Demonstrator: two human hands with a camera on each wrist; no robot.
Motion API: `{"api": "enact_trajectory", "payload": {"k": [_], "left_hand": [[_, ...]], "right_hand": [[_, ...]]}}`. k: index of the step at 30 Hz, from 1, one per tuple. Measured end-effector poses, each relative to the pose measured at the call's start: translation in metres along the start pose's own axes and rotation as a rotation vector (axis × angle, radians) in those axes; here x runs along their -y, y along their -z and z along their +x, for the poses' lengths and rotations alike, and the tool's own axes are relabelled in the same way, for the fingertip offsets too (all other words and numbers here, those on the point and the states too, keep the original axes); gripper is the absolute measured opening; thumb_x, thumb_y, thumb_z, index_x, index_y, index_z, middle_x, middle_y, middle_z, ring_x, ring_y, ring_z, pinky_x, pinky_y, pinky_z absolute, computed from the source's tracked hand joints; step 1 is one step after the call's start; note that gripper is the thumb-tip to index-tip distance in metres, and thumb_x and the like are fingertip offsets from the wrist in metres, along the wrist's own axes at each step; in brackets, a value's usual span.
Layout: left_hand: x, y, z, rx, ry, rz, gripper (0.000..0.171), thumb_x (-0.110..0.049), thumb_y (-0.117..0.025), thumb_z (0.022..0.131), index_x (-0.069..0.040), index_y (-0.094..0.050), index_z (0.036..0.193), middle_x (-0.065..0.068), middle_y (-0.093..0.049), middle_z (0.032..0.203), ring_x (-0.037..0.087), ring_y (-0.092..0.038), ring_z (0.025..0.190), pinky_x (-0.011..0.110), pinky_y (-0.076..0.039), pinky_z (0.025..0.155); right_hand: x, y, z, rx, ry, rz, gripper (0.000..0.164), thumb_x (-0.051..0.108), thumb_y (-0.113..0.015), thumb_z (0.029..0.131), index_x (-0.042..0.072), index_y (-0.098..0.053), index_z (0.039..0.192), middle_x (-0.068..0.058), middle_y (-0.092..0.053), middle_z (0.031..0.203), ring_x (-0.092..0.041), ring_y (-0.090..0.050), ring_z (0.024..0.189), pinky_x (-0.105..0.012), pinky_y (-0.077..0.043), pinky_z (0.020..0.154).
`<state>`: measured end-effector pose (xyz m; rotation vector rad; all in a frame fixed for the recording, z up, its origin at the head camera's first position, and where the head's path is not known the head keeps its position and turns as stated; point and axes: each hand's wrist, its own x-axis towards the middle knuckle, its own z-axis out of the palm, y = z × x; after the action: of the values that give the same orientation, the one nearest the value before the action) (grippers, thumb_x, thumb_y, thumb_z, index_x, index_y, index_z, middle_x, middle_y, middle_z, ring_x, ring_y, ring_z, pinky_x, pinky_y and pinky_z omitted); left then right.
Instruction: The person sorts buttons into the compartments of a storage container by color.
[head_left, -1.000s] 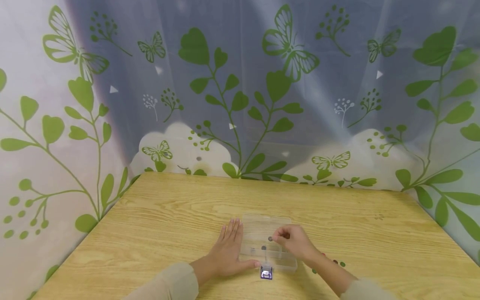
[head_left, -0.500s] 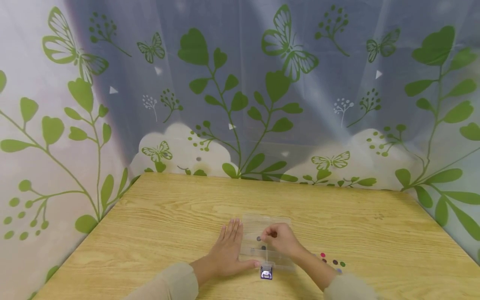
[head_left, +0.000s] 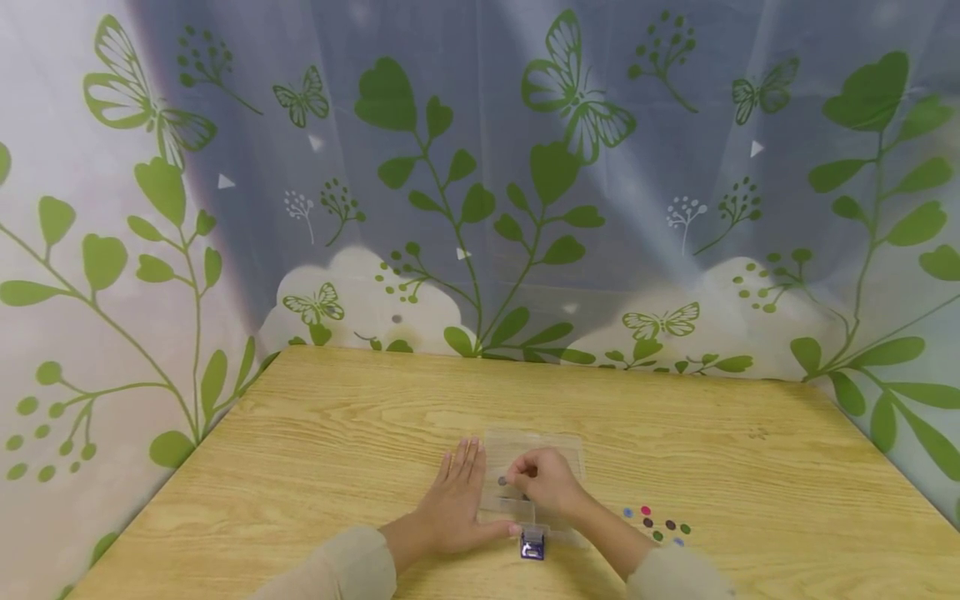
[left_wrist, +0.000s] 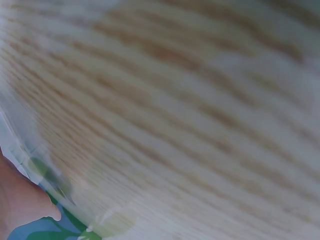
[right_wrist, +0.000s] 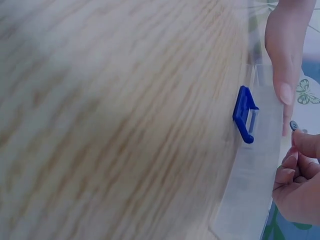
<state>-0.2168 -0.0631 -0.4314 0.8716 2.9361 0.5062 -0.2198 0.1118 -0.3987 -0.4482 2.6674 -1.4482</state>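
Note:
A clear plastic compartment box [head_left: 517,442] lies on the table, its blue latch [right_wrist: 243,115] on the side nearest me. My left hand [head_left: 453,508] rests along the box's left side, fingers straight, thumb stretched toward the latch. Between thumb and fingertip, my right hand [head_left: 551,485] pinches a small dark grey button [head_left: 502,481] over the left part of the box. In the right wrist view the button [right_wrist: 293,125] tilts on edge, holes showing, close to the left hand [right_wrist: 284,55]. The right hand covers part of the box's compartments.
To the right of the box, several loose buttons in blue, red [head_left: 646,510], dark brown and green [head_left: 686,528] lie scattered on the wooden table [head_left: 360,417]. A curtain [head_left: 480,208] printed with leaves and butterflies hangs behind the table and along its sides.
My right hand has moved left across the box with the button, uncovering more of the loose buttons at right. My left hand has stayed in place.

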Motion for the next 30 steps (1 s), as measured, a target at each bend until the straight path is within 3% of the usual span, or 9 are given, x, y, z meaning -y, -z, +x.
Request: {"api": "enact_trajectory", "payload": {"k": [9,30], "left_hand": [[-0.001,0.001,-0.002,0.002,-0.003,-0.014,0.107,-0.069,-0.046,0.082,0.009,-0.008,0.145,0.027,-0.005,0.153,0.039,-0.002,0.143,0.051,-0.010,0.117],[-0.001,0.000,-0.001,-0.001,0.012,-0.017,0.108,-0.070,-0.047,0.081,0.007,-0.008,0.146,0.026,-0.004,0.153,0.038,-0.002,0.143,0.051,-0.008,0.117]], "right_hand": [[0.001,-0.007,0.002,0.029,0.018,0.003,0.007,0.001,-0.060,0.085,-0.004,-0.064,0.082,-0.007,-0.064,0.077,-0.011,-0.053,0.069,-0.016,-0.045,0.058],[-0.004,0.002,-0.002,-0.083,-0.039,-0.021,0.007,0.004,-0.063,0.084,0.000,-0.067,0.081,-0.005,-0.065,0.077,-0.010,-0.054,0.069,-0.018,-0.047,0.059]]}}
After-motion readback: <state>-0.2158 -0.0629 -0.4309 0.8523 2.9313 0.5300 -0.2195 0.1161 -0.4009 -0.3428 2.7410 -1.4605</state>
